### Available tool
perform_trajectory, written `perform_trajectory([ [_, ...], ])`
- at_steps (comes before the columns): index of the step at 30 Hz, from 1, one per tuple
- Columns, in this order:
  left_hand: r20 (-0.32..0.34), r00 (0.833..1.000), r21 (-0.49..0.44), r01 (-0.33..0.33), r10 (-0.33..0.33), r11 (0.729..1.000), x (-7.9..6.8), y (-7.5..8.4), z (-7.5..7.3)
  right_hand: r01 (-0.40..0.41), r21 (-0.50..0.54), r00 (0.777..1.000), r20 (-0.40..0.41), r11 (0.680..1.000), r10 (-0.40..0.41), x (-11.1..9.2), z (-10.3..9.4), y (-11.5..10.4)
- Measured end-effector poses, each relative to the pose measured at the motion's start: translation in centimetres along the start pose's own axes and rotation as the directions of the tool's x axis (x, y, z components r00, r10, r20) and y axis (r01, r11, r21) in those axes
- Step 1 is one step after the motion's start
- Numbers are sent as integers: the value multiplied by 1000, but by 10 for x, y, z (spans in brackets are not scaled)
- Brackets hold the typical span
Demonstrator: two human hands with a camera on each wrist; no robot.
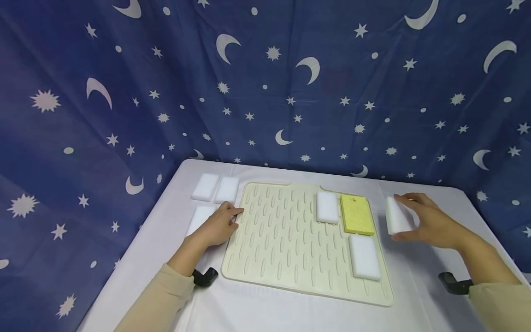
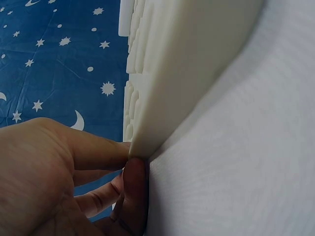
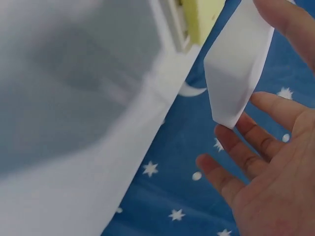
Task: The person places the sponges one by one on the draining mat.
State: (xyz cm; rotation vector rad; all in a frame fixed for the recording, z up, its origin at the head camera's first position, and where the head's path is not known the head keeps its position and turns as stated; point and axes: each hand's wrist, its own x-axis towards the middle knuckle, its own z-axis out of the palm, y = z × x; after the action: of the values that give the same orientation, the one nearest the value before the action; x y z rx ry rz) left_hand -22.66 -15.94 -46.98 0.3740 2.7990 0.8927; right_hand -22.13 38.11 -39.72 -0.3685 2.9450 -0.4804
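Note:
A cream drying mat (image 1: 282, 249) with raised oval ridges lies on the table. At its left edge my left hand (image 1: 217, 225) pinches the rim; the left wrist view shows the thumb and a finger (image 2: 134, 189) meeting at the mat's side. To the right of the mat, my right hand (image 1: 435, 223) holds a white sponge block (image 1: 399, 216) tilted up above the table, between thumb and fingers. On the mat's right part lie a yellow sponge (image 1: 356, 215), a white sponge (image 1: 327, 207) beside it and another white sponge (image 1: 365, 257) nearer me.
Left of the mat, two white sponges (image 1: 205, 186) lie side by side on the white tablecloth (image 1: 265, 306). A third white sponge (image 1: 201, 218) is partly covered by my left hand. A blue curtain (image 1: 265, 106) with moons and stars hangs behind the table.

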Motion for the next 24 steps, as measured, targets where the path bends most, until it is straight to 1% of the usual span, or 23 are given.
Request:
perform_trajectory([
  [8, -4, 1000, 5, -3, 3, 1000, 0, 0, 0, 83, -3, 996, -12, 997, -83, -3, 3, -29],
  [14, -8, 1000, 4, -6, 6, 1000, 1, 0, 1, 127, -5, 992, -8, 992, -127, -4, 3, -50],
  [18, -9, 1000, 5, 0, 1, 1000, 1, 0, 1, 154, -6, 988, -13, 988, -154, -5, 5, -59],
  [24, -9, 1000, 9, -4, 4, 1000, 2, -1, 1, 170, -7, 985, -15, 985, -170, -7, 11, -70],
])
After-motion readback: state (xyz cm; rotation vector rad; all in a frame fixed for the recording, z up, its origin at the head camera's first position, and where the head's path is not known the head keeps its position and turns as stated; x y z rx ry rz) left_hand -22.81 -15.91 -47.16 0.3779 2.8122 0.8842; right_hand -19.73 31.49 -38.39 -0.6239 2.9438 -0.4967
